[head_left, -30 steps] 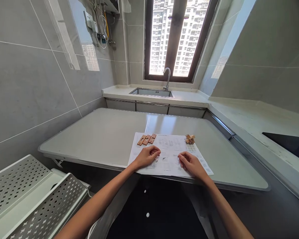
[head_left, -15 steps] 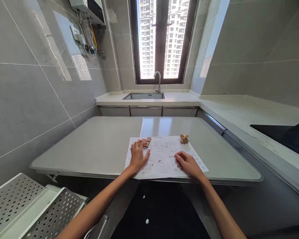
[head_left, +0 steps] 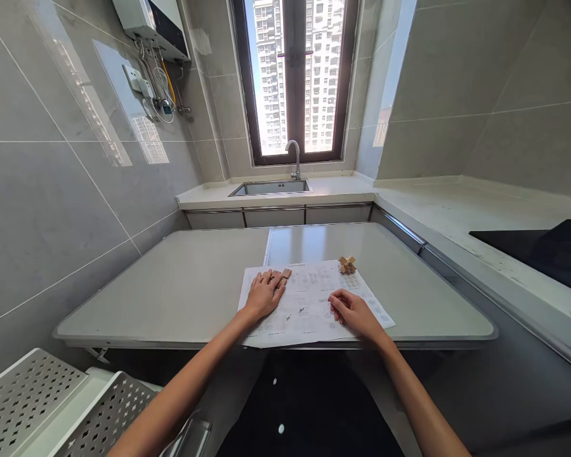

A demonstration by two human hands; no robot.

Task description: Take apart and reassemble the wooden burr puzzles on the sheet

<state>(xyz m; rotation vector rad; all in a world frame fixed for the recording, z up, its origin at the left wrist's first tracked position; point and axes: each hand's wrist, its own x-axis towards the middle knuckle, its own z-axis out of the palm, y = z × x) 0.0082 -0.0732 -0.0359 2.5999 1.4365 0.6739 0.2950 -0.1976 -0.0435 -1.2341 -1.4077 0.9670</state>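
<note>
A printed paper sheet (head_left: 309, 320) lies near the front edge of the table, with small pictures and text on it. My left hand (head_left: 263, 296) rests over the sheet's upper left part, fingers stretched out and lying partly over several small wooden pieces (head_left: 286, 274). Those pieces are partly hidden by the fingers. Lower on the right side of the sheet is my right hand (head_left: 355, 312), its fingers curled in and thumb close to them; whatever they may hold is hidden. An interlocking wooden puzzle (head_left: 347, 265) in a cross-like shape stands at the sheet's upper right corner.
The pale folding table (head_left: 185, 285) has a seam down its middle. Behind it are a counter with a sink (head_left: 269, 188) and a tap (head_left: 295, 158). A white counter (head_left: 438, 203) runs along the right, with a dark panel on it. Perforated panels (head_left: 33, 387) stand at lower left.
My left hand has slid slightly over the wooden pieces, its fingers now flatter and covering more of them. My right hand stays almost still. The camera view has tilted slightly.
</note>
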